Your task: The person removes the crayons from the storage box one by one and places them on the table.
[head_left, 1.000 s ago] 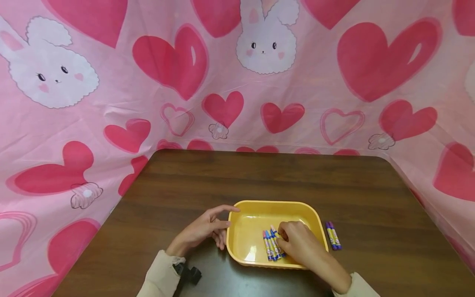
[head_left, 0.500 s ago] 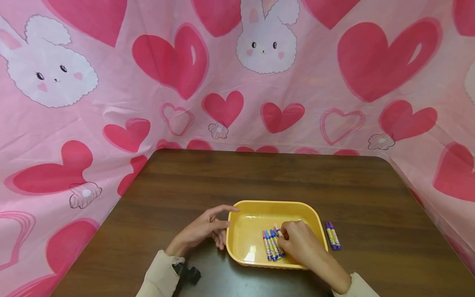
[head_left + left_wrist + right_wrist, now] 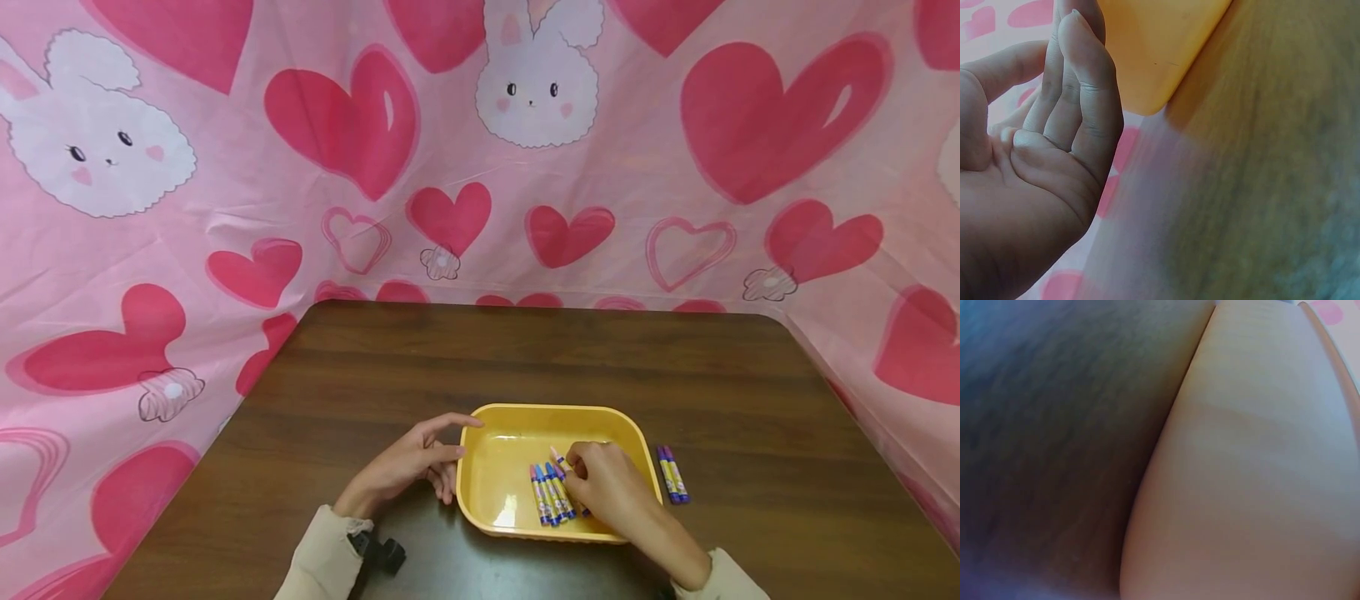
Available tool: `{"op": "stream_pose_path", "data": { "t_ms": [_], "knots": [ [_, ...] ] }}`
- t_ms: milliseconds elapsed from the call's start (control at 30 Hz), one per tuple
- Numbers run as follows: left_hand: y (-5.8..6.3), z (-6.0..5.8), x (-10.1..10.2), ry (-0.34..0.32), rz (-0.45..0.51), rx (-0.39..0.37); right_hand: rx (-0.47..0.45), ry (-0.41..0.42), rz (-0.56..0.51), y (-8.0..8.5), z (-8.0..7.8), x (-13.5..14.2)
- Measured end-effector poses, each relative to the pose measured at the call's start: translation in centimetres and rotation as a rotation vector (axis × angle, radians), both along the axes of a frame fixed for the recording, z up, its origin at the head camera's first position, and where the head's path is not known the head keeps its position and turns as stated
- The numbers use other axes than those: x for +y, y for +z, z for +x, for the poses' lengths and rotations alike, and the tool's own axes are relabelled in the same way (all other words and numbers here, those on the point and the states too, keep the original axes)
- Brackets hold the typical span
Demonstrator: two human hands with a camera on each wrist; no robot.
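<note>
A yellow plastic tray (image 3: 525,422), smooth, glossy and round-cornered, sits on the dark brown tabletop (image 3: 495,350), well apart from its straight far edge and the rounded corners at either end. Light glints off the tray's floor. Inside, a small row of slim, cylindrical crayons (image 3: 553,500) lies side by side, with yellow printed wrappers, blue bands and tips in pink, blue and purple.

The person's right hand (image 3: 611,487) reaches over the tray's near right corner, fingers curled, pinching a pale-pink-tipped crayon (image 3: 560,458) just right of the row. The left hand (image 3: 408,460) is at the tray's left wall, loosely extended, with its index finger laid over the rim and thumb touching the same side.

Two purple-tipped crayons (image 3: 672,475) lie together on the tabletop, just beside the tray's right wall. Both sleeves (image 3: 324,557) are cream cloth; a black device (image 3: 392,556) is at the left wrist. Creased pink fabric (image 3: 630,167) printed with hearts and white rabbits hangs beyond the far edge.
</note>
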State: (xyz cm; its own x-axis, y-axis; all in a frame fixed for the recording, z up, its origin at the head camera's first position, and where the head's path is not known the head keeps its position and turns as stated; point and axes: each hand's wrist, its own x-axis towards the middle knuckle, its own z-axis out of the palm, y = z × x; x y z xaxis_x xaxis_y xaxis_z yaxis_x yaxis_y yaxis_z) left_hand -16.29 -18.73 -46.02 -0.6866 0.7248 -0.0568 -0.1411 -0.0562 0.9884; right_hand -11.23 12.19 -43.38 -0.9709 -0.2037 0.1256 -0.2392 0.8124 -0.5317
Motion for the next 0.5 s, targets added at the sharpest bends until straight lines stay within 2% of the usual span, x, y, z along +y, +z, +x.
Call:
{"op": "stream_pose_path", "data": {
  "t_ms": [267,500],
  "knots": [
    [0.03,-0.03,-0.02,0.004,-0.010,0.000,0.039,0.006,-0.011,-0.05,-0.18,-0.01],
    [0.06,0.02,-0.02,-0.006,0.002,-0.007,0.034,-0.011,-0.034,0.33,-0.02,-0.08]
  ]
}}
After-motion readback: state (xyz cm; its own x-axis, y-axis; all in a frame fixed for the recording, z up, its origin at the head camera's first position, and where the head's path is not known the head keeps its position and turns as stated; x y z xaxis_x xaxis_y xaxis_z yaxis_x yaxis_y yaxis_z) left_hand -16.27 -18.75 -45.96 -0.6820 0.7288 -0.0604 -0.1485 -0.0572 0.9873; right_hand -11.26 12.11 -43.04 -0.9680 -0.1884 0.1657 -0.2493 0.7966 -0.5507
